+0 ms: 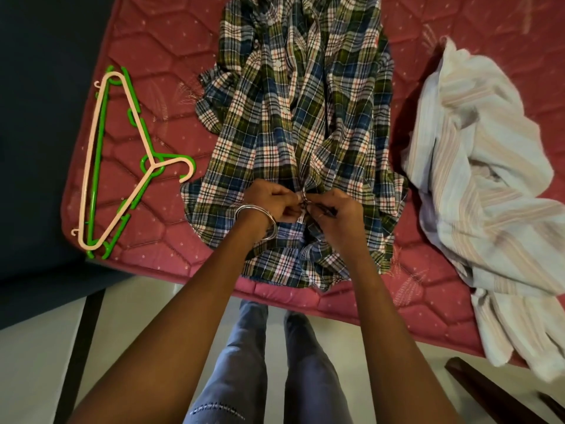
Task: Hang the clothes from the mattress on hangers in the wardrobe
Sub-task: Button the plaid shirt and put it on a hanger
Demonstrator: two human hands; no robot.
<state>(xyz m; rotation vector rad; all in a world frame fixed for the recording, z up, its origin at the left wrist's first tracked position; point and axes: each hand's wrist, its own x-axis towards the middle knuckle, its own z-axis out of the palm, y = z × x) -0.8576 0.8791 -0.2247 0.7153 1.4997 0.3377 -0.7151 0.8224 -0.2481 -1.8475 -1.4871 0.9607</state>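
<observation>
We pinch the plaid shirt (293, 142) placket near the mattress (146, 56) front edge with left hand (272, 198) and right hand (333, 209), fingers together.

The shirt (293, 123) is soft woven plaid cloth. The mattress (159, 56) is quilted red fabric. The hangers (91, 166) are smooth glossy plastic. The bangles (260, 218) are shiny metal.
</observation>
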